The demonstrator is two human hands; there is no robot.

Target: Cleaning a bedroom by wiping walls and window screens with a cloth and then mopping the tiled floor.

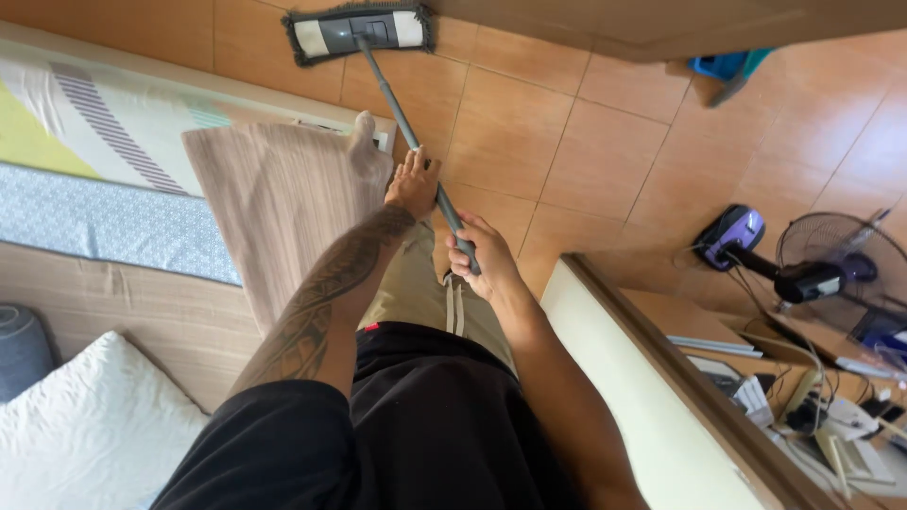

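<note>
Underfoot, the tiled floor [586, 142] takes up most of your view, with a bed [113, 217] along your left carrying a brown cloth [274, 198] draped over its edge and a white pillow [85, 434] nearer you. To your right a cluttered surface [680, 321] holds cables and small devices, and beyond it a fan [836, 250] and a purple appliance [732, 236] sit on the tiles. Your flat mop [406, 113] reaches away from you: its rectangular fringed head [359, 33] lies flat on the floor at the far end, close to the foot of the bed, and the thin grey pole runs back to your hands. Your left hand [413, 184] sits higher up the pole, fingers curled about it as far as you can see, and your right hand [477, 255] is wrapped closed around it just below, the two nearly touching. Judging by its build, the mop looks light and the pole stiff, smooth and probably a little slippery, while the pad is soft and likely pivots at its joint. A firm two-handed hold with some space between the hands would seem to steer the head best.
</note>
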